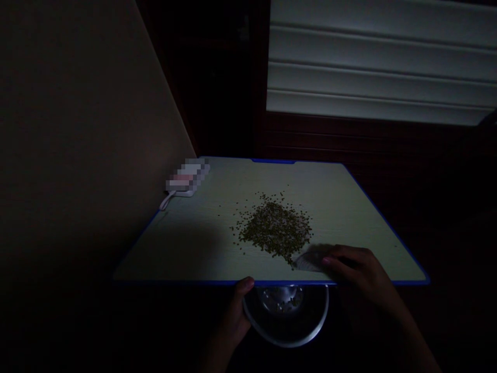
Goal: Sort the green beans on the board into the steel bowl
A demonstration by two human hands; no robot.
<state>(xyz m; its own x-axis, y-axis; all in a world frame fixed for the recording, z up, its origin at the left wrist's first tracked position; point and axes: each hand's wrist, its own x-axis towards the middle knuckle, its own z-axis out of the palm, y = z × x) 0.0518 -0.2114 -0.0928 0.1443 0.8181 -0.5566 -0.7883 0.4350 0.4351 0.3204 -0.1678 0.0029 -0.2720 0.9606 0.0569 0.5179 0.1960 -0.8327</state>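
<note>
A loose heap of small greenish-brown seeds or grains (275, 228) lies on the pale table top (341, 207), with stray ones scattered round it. In my right hand (359, 269) is a thin, translucent, flat piece (308, 261), pinched between thumb and fingers. Its far edge touches the table at the near side of the heap. Just under the table's front edge, my left hand (238, 308) grips the rim of a metal bowl (289, 342), thumb up against the blue edging. A few seeds show inside the bowl; its back part is hidden below the table.
A blurred-out flat device (188, 178) with a wrist strap (166, 201) rests at the table's far left corner. A plain wall or panel (97, 103) rises along the left side. Pale slats (368, 67) stand behind, and the room is dark.
</note>
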